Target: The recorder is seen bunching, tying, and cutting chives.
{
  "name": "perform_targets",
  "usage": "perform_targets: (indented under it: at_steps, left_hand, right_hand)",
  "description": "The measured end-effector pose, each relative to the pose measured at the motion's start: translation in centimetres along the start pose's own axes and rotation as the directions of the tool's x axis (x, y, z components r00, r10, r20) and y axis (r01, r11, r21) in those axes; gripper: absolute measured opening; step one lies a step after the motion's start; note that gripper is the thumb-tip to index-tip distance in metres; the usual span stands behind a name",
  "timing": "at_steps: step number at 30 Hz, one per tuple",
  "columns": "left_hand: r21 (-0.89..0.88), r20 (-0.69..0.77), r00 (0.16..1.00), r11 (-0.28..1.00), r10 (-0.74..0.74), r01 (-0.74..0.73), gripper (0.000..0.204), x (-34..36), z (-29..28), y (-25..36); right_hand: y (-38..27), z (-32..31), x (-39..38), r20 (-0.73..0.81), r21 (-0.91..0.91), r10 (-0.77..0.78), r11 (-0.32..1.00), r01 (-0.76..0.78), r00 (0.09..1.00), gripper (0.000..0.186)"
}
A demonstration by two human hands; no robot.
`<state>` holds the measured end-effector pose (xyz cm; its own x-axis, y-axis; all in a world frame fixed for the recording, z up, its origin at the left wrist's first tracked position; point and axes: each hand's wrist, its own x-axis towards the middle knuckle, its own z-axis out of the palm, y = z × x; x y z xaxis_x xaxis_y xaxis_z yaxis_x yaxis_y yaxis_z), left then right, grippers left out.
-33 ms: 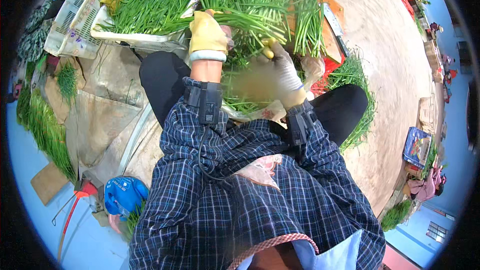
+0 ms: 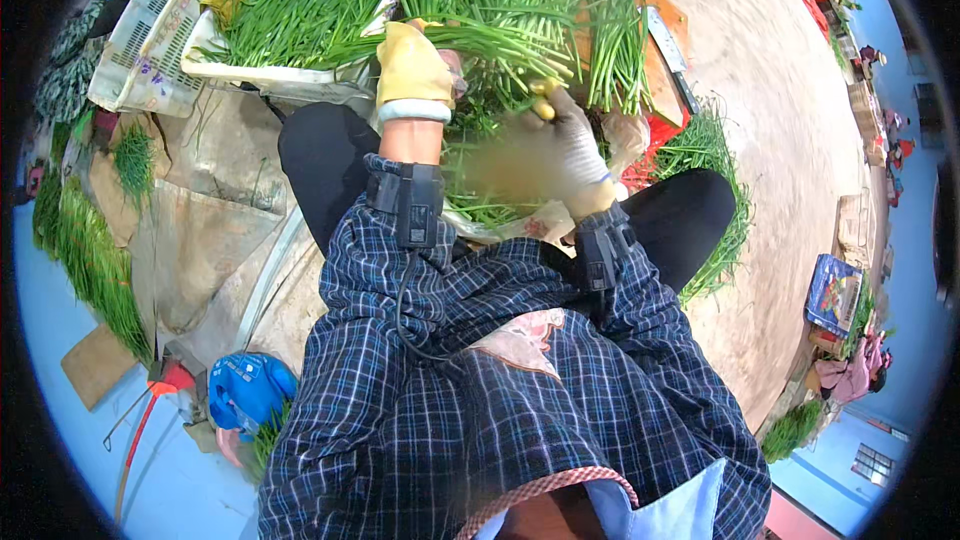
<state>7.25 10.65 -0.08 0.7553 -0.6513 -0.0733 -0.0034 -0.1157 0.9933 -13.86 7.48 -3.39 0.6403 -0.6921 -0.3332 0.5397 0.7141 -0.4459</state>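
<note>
My left hand [image 2: 415, 65], in a yellow glove with its fingertips bare, is closed round a bunch of garlic chives [image 2: 500, 45]. Their pale stalk ends point right. Just below those ends is my right hand [image 2: 570, 140], in a grey-white glove with yellow fingertips. Its fingers are curled together, and what they hold, if anything, is hidden; a blur covers the area beside it. Loose green leaves [image 2: 485, 212] lie below, between my knees. Beyond my hands a large heap of chives [image 2: 320, 0] fills a white crate [image 2: 280, 73].
A knife [image 2: 668, 50] lies on a wooden board [image 2: 660, 90] at the right, beside more chives [image 2: 625, 60]. Cut greens [image 2: 705, 155] are strewn by my right knee. A white plastic crate [image 2: 150, 50] stands far left, and a blue bag [image 2: 245, 390] at lower left.
My right hand has shifted very slightly, its fingertips a little lower and to the right. My left hand keeps its hold on the chives.
</note>
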Motion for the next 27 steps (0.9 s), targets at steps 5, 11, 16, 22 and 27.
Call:
perform_targets:
  at_steps: [5, 11, 16, 22, 27]
  left_hand:
    - [0.270, -0.192, 0.965, 0.955, 0.176, -0.121, 0.013, 1.7, -2.0, -2.6]
    - [0.115, -0.120, 0.987, 0.989, 0.110, -0.097, 0.015, 0.7, -1.7, -1.5]
    - [-0.745, 0.397, 0.911, 0.541, -0.109, 0.390, 0.020, 0.1, -0.7, -0.4]
    - [-0.858, 0.387, 0.922, 0.358, -0.021, 0.368, 0.011, 1.1, 2.3, -0.7]
    - [-0.709, 0.468, 0.797, 0.701, 0.382, 0.080, 0.059, 3.6, 2.6, -2.3]
  right_hand:
    - [-2.6, 0.1, -3.0, -0.028, -0.279, -0.221, 0.938, 0.204, 0.975, 0.022]
    - [-5.4, 4.2, -5.3, 0.064, -0.984, -0.509, -0.177, -0.031, 0.858, 0.083]
    - [-5.2, 8.1, -2.7, 0.501, -0.679, -0.365, -0.728, 0.094, 0.785, 0.103]
    - [-4.6, 4.5, -0.9, 0.078, -0.964, 0.218, 0.264, 0.018, 0.973, 0.036]
    - [-2.5, 4.9, -2.4, 0.081, -0.682, 0.110, 0.731, -0.026, 0.991, 0.016]
